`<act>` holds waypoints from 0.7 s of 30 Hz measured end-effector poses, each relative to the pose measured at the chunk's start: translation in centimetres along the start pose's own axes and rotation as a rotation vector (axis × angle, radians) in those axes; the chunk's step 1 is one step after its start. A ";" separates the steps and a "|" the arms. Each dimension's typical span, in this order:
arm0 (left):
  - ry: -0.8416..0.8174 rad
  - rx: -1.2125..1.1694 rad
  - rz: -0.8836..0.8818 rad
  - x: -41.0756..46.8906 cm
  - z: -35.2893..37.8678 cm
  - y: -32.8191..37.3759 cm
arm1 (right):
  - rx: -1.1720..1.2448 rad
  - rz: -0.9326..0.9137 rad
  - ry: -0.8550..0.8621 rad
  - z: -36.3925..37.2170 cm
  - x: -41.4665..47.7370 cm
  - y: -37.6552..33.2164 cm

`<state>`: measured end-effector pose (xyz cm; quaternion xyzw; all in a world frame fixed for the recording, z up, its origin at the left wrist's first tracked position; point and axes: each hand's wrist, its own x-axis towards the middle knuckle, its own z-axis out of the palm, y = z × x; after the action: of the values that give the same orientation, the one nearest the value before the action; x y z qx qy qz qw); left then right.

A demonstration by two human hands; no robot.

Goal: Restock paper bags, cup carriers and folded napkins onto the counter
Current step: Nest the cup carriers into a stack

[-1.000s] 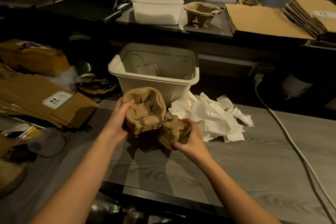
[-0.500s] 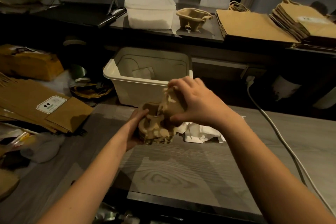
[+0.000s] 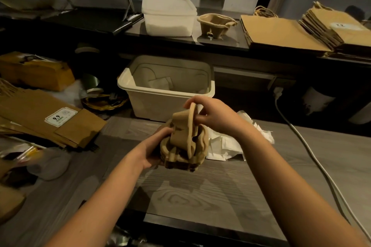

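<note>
Above a grey wood-grain worktop [image 3: 200, 196] in a dim room, the left hand [image 3: 152, 148] gripped stacked moulded-pulp cup carriers [image 3: 180, 146]; the right hand [image 3: 212, 114] pinched one's rim, crumpled white napkins [image 3: 224, 144] just behind.

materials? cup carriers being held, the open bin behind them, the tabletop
Cup carriers: moulded paper pulp by the look; matte tan, rough fibrous surface, soft rounded edges.
Open bin: likely plastic; cream, smooth, slight sheen, rolled rim.
Tabletop: grey printed-looking wood grain, matte; probably laminate rather than solid wood, but the view leaves that open.
</note>
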<state>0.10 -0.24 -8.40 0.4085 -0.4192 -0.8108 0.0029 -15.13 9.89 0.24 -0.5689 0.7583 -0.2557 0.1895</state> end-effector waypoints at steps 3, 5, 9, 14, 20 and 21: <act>-0.106 0.070 0.019 -0.1 0.4 0.2 | -0.096 -0.013 0.140 0.9 0.1 1.1; -0.129 0.026 0.049 -0.1 0.6 0.1 | 0.013 -0.019 0.192 0.8 -0.3 1.4; -0.109 -0.254 0.109 -0.2 1.5 0.0 | 0.157 0.027 0.295 0.1 -0.9 1.7; 0.033 -0.215 0.252 0.2 2.2 -0.1 | 0.276 0.233 0.264 1.5 -1.3 2.3; 0.023 -0.149 0.361 0.8 2.6 0.1 | 0.059 0.272 0.329 3.0 -1.7 3.2; 0.019 -0.149 0.368 0.8 2.7 0.1 | 0.032 0.278 0.301 3.1 -1.7 3.3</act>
<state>-2.27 1.25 -8.06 0.3314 -0.4254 -0.8216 0.1853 -15.43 11.78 -4.23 -0.4109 0.8453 -0.3212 0.1164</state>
